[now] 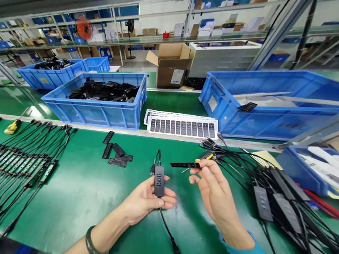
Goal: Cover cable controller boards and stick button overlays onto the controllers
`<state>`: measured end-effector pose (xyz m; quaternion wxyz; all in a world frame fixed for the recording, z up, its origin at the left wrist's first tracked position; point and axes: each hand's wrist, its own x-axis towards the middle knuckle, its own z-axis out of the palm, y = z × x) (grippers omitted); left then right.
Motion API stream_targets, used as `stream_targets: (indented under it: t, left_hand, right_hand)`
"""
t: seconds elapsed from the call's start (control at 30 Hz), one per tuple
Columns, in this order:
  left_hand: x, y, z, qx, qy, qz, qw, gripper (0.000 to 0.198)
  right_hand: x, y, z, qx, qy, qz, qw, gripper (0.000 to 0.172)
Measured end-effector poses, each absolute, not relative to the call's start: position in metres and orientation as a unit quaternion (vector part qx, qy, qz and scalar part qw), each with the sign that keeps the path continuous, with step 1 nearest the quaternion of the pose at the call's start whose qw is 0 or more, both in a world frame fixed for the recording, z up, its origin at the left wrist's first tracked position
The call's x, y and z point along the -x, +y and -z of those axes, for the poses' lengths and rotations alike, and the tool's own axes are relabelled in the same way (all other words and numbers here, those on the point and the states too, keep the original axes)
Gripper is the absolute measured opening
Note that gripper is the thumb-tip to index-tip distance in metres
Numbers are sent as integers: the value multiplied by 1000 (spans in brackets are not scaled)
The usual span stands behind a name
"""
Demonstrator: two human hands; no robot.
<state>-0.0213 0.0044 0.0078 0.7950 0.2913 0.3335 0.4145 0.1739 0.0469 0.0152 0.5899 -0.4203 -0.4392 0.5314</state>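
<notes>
My left hand point(146, 199) is closed around a small black inline controller point(159, 180) with a row of buttons, its cable point(169, 236) trailing toward me across the green mat. My right hand point(214, 188) pinches tweezers with a yellow grip point(198, 161), which carry a thin black label strip point(184, 165) held level just right of and above the controller. The strip and the controller are apart.
Sheets of black labels point(182, 126) lie ahead. A heap of cabled controllers point(287, 206) fills the right; laid-out cables point(16, 160) fill the left. Loose black parts point(116, 155) sit in the middle. Blue bins point(102, 111) point(272, 112) stand behind; a yellow screwdriver point(12, 126) lies far left.
</notes>
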Motion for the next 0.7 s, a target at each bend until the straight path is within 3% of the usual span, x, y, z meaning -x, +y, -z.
stream_targets:
  t: [0.37, 0.7]
  left_hand:
    - [18, -4, -2, -317, 334, -358, 812, 53]
    - [14, -8, -3, -335, 316, -329, 824, 55]
  right_hand:
    - [-175, 38, -20, 420, -467, -579, 520, 29]
    - [-162, 35, -18, 439, -501, -611, 428, 33]
